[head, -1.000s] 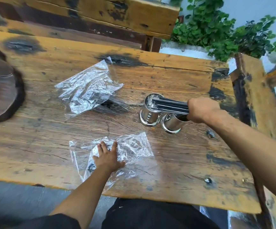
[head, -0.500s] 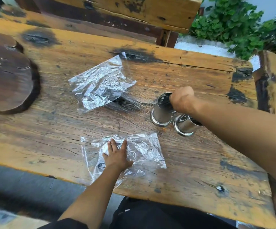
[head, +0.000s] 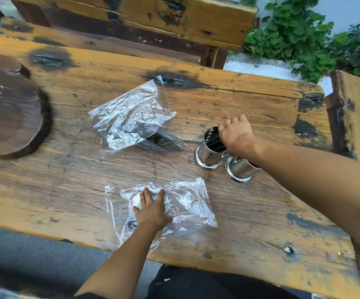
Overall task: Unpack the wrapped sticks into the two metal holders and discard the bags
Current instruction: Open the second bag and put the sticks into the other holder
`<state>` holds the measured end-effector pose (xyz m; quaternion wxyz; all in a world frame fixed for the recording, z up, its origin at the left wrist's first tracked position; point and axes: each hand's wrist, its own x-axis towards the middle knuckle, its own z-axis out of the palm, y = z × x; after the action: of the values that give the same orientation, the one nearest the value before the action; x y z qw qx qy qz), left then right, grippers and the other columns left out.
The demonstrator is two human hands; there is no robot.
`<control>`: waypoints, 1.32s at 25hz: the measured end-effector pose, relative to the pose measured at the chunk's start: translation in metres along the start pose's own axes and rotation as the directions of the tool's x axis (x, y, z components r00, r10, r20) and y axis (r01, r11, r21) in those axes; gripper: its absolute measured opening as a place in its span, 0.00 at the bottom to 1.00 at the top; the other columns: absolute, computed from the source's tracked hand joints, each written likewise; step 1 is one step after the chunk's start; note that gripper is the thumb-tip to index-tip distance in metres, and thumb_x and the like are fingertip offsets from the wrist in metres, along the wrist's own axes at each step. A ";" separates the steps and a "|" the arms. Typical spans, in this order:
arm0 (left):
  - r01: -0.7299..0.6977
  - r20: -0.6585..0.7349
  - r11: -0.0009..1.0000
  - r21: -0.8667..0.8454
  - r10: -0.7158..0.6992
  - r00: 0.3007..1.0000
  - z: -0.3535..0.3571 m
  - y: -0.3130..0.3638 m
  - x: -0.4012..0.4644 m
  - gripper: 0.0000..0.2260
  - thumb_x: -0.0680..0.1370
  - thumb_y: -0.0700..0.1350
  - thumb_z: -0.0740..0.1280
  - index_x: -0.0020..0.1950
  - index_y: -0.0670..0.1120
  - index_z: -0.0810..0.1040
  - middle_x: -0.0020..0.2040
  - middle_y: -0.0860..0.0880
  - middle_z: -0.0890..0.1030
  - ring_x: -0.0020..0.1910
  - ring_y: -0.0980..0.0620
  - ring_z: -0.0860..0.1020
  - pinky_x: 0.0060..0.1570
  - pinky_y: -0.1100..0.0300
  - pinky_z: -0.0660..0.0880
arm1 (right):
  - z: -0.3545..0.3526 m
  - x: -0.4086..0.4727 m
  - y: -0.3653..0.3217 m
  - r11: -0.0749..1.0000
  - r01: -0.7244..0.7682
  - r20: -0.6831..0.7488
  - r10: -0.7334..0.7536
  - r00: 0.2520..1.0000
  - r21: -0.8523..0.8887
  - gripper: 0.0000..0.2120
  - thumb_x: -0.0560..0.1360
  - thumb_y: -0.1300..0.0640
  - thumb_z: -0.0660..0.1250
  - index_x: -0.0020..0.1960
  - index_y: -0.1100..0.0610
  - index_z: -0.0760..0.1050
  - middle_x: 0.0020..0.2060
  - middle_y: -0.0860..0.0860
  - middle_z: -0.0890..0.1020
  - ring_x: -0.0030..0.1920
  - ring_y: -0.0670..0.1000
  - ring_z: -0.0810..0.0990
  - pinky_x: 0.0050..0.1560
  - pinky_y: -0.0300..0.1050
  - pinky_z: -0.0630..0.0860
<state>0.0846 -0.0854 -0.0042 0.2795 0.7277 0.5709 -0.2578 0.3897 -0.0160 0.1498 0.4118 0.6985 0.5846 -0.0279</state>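
Two shiny metal holders stand side by side on the wooden table (head: 250,223). The left holder (head: 209,155) has dark sticks (head: 214,141) in it. My right hand (head: 236,133) is curled over its rim, gripping the tops of the sticks. The right holder (head: 240,170) is partly hidden under my right forearm. My left hand (head: 152,209) lies flat with spread fingers on a crumpled clear bag (head: 187,206) near the table's front edge. A second clear bag (head: 129,116) lies farther back, apart from both hands.
A dark round wooden slab (head: 8,113) lies at the table's left end. A wooden bench back (head: 153,16) runs behind the table. Green plants (head: 308,37) grow at the back right. Another wooden piece (head: 353,108) stands at the right edge.
My right hand carried the bundle of dark sticks leftward and lowered it into the left holder. My left hand stayed flat on the near bag.
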 end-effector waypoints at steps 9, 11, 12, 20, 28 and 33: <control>0.020 -0.015 0.999 -0.044 -0.020 1.000 -0.005 -0.019 -0.003 0.47 0.72 0.62 0.74 0.82 0.62 0.48 0.83 0.43 0.38 0.83 0.41 0.40 0.76 0.33 0.57 | 0.000 0.000 0.017 0.994 -0.084 0.014 0.083 0.996 0.068 0.11 0.81 0.55 0.67 0.62 0.56 0.78 0.48 0.51 0.83 0.54 0.53 0.81 0.61 0.50 0.75; 0.023 -0.021 0.999 -0.045 -0.024 0.999 -0.004 -0.020 -0.003 0.46 0.72 0.62 0.74 0.82 0.62 0.48 0.83 0.43 0.39 0.83 0.42 0.41 0.76 0.33 0.57 | -0.007 0.009 0.024 0.996 -0.057 -0.020 0.059 0.998 0.063 0.06 0.82 0.56 0.66 0.54 0.54 0.81 0.37 0.47 0.79 0.45 0.50 0.81 0.50 0.45 0.79; 0.026 -0.022 0.998 -0.050 -0.027 0.999 -0.005 -0.020 -0.003 0.46 0.72 0.62 0.74 0.82 0.62 0.48 0.83 0.43 0.39 0.83 0.42 0.41 0.76 0.33 0.57 | -0.011 0.014 0.027 0.999 -0.033 -0.048 0.035 0.998 0.044 0.05 0.82 0.56 0.66 0.52 0.54 0.80 0.36 0.47 0.78 0.41 0.49 0.81 0.44 0.43 0.79; 0.060 -0.031 0.996 -0.065 -0.062 0.998 -0.001 -0.017 -0.004 0.46 0.73 0.59 0.74 0.82 0.62 0.48 0.84 0.43 0.37 0.83 0.41 0.40 0.77 0.34 0.55 | -0.028 0.037 0.028 0.990 0.141 -0.103 -0.143 0.984 -0.022 0.07 0.78 0.52 0.72 0.50 0.54 0.76 0.37 0.48 0.78 0.35 0.47 0.76 0.41 0.42 0.78; 0.069 -0.040 0.996 -0.056 -0.071 0.997 -0.001 -0.016 -0.004 0.48 0.72 0.61 0.75 0.83 0.61 0.47 0.83 0.42 0.38 0.83 0.40 0.40 0.77 0.33 0.56 | -0.026 0.028 0.032 0.978 0.169 -0.015 -0.172 0.985 -0.123 0.46 0.70 0.48 0.77 0.81 0.50 0.57 0.76 0.58 0.66 0.77 0.62 0.63 0.78 0.66 0.54; 0.078 -0.047 0.993 -0.084 -0.082 0.996 -0.002 -0.017 -0.006 0.47 0.72 0.59 0.76 0.82 0.61 0.49 0.84 0.42 0.39 0.83 0.40 0.42 0.77 0.34 0.56 | -0.049 0.004 -0.002 0.931 0.364 -0.132 -0.365 0.921 -0.034 0.36 0.77 0.48 0.69 0.80 0.54 0.59 0.76 0.60 0.65 0.77 0.63 0.61 0.78 0.69 0.48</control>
<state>0.0673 -0.0848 -0.0001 0.2842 0.6984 0.6166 -0.2264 0.3673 0.0171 0.1785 0.3617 0.5759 0.7311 -0.0537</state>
